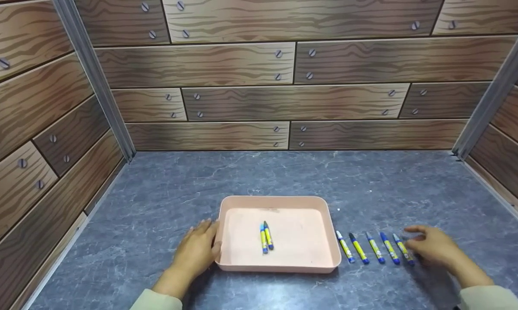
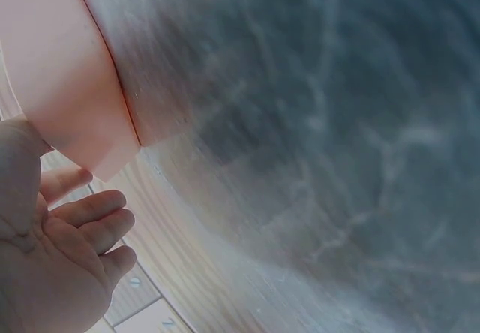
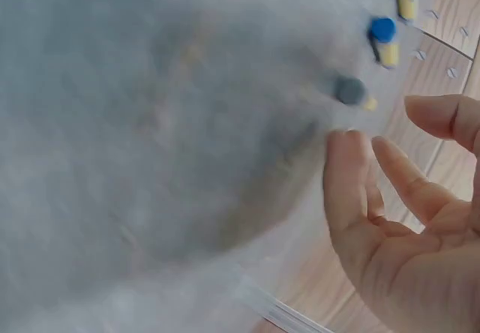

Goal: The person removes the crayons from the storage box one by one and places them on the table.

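A shallow pink tray (image 1: 280, 268) sits on the table, and two yellow-and-blue crayons (image 1: 266, 237) lie side by side in it. Against the tray's left wall rests my left hand (image 1: 197, 249), its thumb and fingers touching the outside; in the left wrist view the fingers are loosely bent beside the pink wall (image 2: 64, 70). Several more crayons (image 1: 374, 248) form a slanted row right of the tray. My right hand (image 1: 433, 246) hovers at the rightmost crayon (image 1: 402, 248), thumb and fingers apart, holding nothing. One dark crayon end (image 3: 350, 91) shows near its fingertips in the right wrist view.
The grey marbled table (image 1: 285, 172) is bounded by wood-patterned panels (image 1: 241, 103) at the back and both sides. Grey metal posts (image 1: 108, 99) stand in the corners. The crayon row's left end lies close beside the tray.
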A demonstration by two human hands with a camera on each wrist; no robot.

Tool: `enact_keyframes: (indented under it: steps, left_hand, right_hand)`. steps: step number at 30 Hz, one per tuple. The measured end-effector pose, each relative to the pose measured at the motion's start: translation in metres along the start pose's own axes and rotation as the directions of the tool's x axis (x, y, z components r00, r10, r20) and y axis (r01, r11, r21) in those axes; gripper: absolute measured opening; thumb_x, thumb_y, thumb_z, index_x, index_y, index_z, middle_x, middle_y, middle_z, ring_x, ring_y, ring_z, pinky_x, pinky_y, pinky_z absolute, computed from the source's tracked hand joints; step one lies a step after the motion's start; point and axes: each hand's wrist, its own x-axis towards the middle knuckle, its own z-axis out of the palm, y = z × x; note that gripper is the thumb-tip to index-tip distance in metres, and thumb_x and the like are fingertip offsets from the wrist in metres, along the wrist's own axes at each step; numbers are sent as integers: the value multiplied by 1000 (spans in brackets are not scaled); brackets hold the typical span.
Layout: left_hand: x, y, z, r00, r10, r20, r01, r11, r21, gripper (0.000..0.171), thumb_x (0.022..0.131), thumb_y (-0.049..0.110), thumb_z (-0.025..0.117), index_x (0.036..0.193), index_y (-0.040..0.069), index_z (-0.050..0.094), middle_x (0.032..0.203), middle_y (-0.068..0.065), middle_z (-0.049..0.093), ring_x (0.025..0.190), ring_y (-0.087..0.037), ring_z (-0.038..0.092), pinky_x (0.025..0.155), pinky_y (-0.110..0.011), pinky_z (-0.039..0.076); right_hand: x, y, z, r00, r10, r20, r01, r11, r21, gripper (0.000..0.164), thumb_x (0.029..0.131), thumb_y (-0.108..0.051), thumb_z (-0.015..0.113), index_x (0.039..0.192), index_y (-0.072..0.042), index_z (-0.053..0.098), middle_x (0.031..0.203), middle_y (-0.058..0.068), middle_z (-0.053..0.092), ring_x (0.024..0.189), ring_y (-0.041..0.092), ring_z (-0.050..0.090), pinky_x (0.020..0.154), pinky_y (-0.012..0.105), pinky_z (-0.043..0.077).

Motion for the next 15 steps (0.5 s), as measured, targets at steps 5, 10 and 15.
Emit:
enact_keyframes:
  steps: [5, 10, 15]
  left_hand:
    - [0, -1, 1, 1000, 3, -8, -3, 1000, -6, 48, 86, 18, 64, 129, -3, 55, 130, -27, 52, 124, -41, 47, 105, -56, 32]
    - [1, -2, 2, 1000, 5, -10, -5, 1000, -15, 48, 86, 18, 64, 129, -3, 55, 131, -27, 52, 124, -41, 47, 105, -55, 32]
    - [1, 0, 1, 1000, 8, -11, -8, 1000, -10, 48, 86, 17, 65, 128, -3, 56, 130, -27, 52, 123, -41, 47, 105, -56, 33]
  right_hand:
    - [1, -14, -15, 991, -119, -68, 103, 974, -201, 52, 89, -23, 62, 124, 13, 50, 109, 39, 56, 99, 57, 53, 82, 66, 42]
    - [2, -30, -23, 978, -175, -111, 138, 950, -279, 56, 92, -31, 61, 126, 11, 50, 116, 41, 51, 103, 60, 48, 83, 70, 38]
    - [4, -47, -24, 961, -227, -154, 167, 929, -330, 59, 91, -34, 61, 128, 10, 50, 122, 43, 45, 111, 61, 40, 89, 72, 33]
